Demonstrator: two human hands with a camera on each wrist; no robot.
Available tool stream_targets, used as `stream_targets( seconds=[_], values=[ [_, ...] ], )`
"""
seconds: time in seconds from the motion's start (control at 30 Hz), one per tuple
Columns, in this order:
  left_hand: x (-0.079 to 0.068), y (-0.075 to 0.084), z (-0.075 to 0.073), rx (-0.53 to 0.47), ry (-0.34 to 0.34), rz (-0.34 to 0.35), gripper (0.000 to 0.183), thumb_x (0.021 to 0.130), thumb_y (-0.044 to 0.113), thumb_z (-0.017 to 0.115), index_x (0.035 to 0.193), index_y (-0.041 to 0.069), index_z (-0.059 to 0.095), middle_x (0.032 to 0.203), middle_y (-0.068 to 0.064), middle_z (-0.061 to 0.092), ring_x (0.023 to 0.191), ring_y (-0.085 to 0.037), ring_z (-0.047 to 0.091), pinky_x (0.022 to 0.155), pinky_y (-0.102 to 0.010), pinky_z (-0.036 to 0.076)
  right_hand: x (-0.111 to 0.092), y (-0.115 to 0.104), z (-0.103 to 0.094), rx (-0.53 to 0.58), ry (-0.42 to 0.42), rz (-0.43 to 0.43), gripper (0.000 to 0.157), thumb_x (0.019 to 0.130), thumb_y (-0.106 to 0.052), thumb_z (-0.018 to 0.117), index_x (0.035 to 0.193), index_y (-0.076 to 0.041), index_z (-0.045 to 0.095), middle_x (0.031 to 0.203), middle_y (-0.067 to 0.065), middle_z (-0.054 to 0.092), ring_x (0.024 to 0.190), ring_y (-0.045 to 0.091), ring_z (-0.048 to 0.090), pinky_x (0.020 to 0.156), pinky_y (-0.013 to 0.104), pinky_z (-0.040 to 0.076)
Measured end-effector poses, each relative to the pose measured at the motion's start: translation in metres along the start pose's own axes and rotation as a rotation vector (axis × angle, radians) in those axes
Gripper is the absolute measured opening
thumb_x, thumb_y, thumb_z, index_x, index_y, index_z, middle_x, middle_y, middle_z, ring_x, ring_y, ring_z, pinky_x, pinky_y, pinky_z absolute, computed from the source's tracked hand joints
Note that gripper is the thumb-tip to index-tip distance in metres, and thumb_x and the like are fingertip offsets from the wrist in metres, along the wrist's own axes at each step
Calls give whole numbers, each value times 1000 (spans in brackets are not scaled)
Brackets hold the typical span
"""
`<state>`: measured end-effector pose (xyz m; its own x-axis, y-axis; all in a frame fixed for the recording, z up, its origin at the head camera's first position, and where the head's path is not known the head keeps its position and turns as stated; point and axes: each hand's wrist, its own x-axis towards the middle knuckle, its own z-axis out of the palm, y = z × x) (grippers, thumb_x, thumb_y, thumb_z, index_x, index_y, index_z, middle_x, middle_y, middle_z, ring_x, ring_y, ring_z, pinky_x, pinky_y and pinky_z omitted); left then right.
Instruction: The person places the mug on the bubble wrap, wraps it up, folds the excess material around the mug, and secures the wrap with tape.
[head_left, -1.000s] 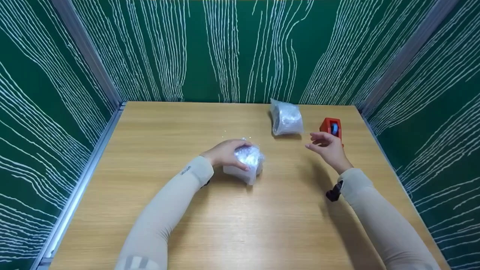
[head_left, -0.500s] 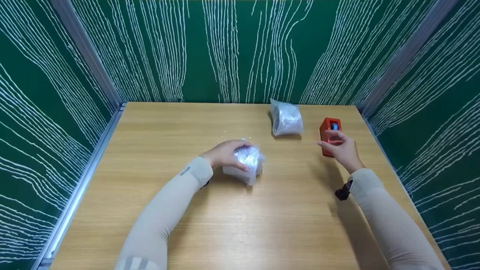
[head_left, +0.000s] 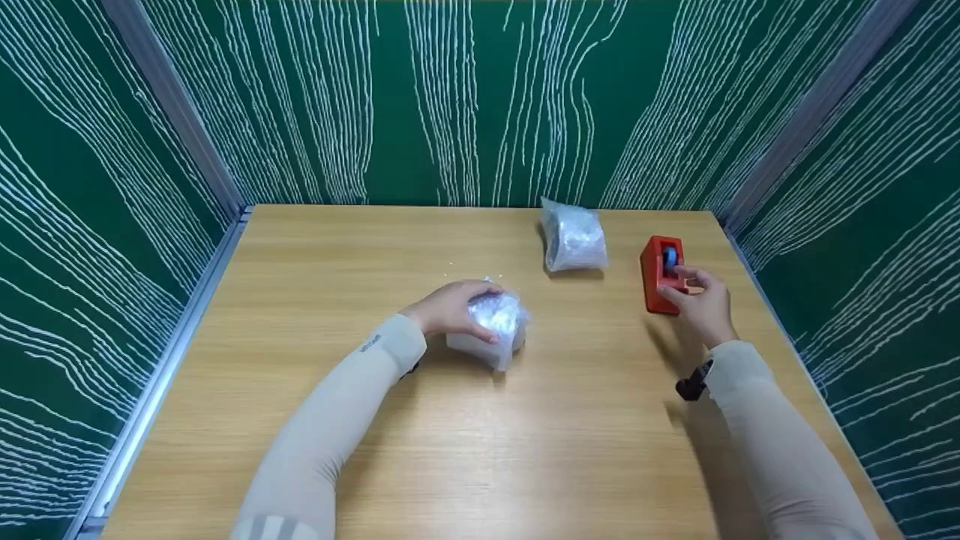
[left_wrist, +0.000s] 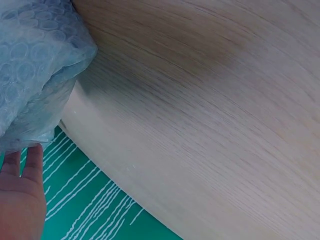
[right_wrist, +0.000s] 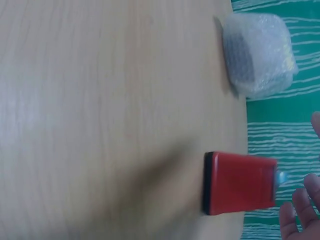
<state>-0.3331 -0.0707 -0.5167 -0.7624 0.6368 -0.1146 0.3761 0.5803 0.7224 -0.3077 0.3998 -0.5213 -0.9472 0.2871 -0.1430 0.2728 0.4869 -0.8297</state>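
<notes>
In the head view my left hand grips a bubble-wrapped package on the table, thumb on the near side and fingers over the far side. The left wrist view shows the clear bubbles of this package up close, with fingertips at its edge. My right hand is over the front end of a red tape dispenser, thumb and fingers parted. In the right wrist view the fingers of the right hand are spread beyond the dispenser's top, by its blue roll.
A second bubble-wrapped package lies near the table's back edge, left of the dispenser. Small white specks lie behind the held package. Green walls with white lines surround the wooden table on three sides.
My right hand has moved right, from the dispenser's left side to its front end. The left hand has stayed on its package.
</notes>
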Motion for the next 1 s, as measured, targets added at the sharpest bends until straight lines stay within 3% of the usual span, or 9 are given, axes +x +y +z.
stream_targets(
  seconds=[0.2,0.33,0.63,0.87,1.0],
  values=[
    [-1,0,-1,-5,5,-2,97,78,59,94,161,34,52,167,5,52,155,-23,46,131,-49,36,8,7,-1,77,-6,124,78,99,-48,78,166,-27,44,172,14,31,149,36,33,123,47,41],
    [-2,-1,0,-15,7,-12,98,77,60,95,161,33,52,166,5,51,154,-23,47,130,-49,37,15,14,0,133,-6,175,78,99,-45,79,167,-32,42,173,10,30,153,33,30,128,49,36],
    [-3,-1,-1,-33,9,-25,100,77,59,95,162,31,51,166,5,51,153,-22,47,130,-49,36,27,25,5,136,2,159,80,99,-43,81,167,-25,43,165,11,37,146,30,36,124,45,40],
    [-2,-1,0,-45,7,-46,97,74,64,94,159,43,51,167,7,50,153,-23,47,130,-53,37,26,23,5,157,3,184,80,100,-42,79,167,-22,42,167,11,39,144,27,40,127,44,39],
    [1,-2,1,-13,1,-22,96,77,63,93,160,39,52,167,5,50,153,-23,47,131,-51,37,31,27,4,118,0,176,79,100,-46,78,165,-16,45,165,13,38,141,27,41,121,38,44]
  ],
)
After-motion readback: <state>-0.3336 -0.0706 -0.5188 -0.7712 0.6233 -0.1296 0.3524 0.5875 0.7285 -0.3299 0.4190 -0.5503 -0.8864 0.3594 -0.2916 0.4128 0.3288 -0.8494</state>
